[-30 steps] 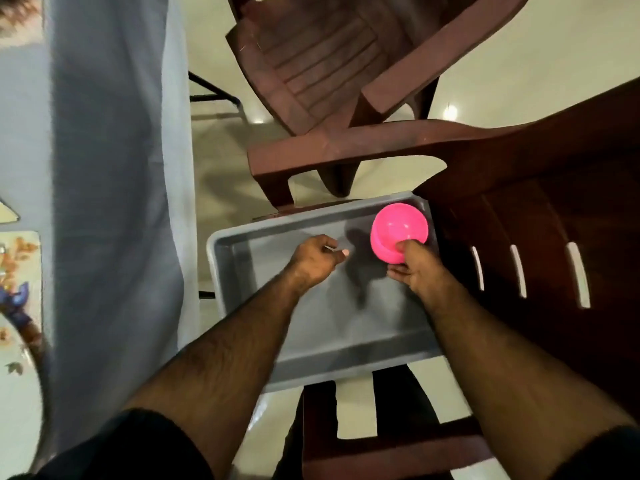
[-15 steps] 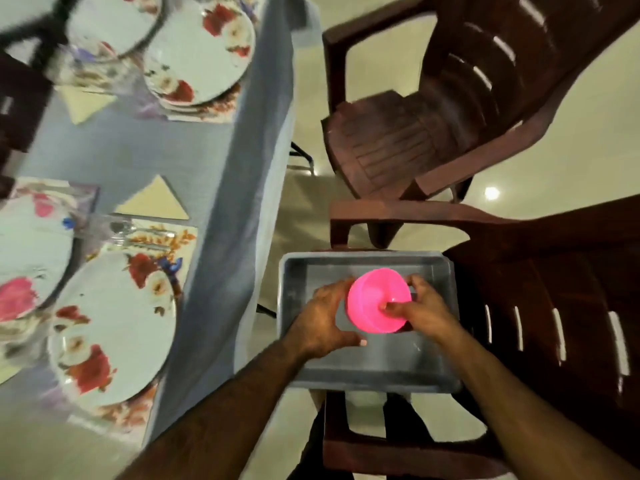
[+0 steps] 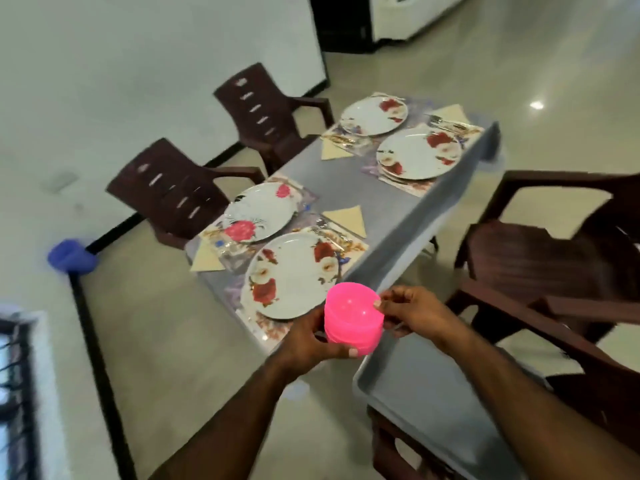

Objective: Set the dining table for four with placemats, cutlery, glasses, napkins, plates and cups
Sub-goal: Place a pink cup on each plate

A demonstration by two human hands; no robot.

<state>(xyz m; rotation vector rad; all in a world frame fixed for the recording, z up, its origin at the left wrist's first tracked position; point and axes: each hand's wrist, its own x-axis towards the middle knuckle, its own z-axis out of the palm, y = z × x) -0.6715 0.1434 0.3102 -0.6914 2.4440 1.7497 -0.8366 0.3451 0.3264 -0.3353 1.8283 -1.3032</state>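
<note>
Lifted from the grey tub [image 3: 415, 393], pink cups [image 3: 353, 323] (stacked) — gripped by both hands [image 3: 311, 341] [image 3: 412, 311] — near four plates [image 3: 291, 273].

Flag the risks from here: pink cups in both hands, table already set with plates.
1. The stack of pink plastic cups is held between the left hand and right hand; the right hand's grip is only a fingertip pinch at the rim, so it could slip.
2. The cups look nested; separating them may jolt one loose.
3. The nearest floral white plate overhangs the grey table's edge; a bump could knock it.
</note>
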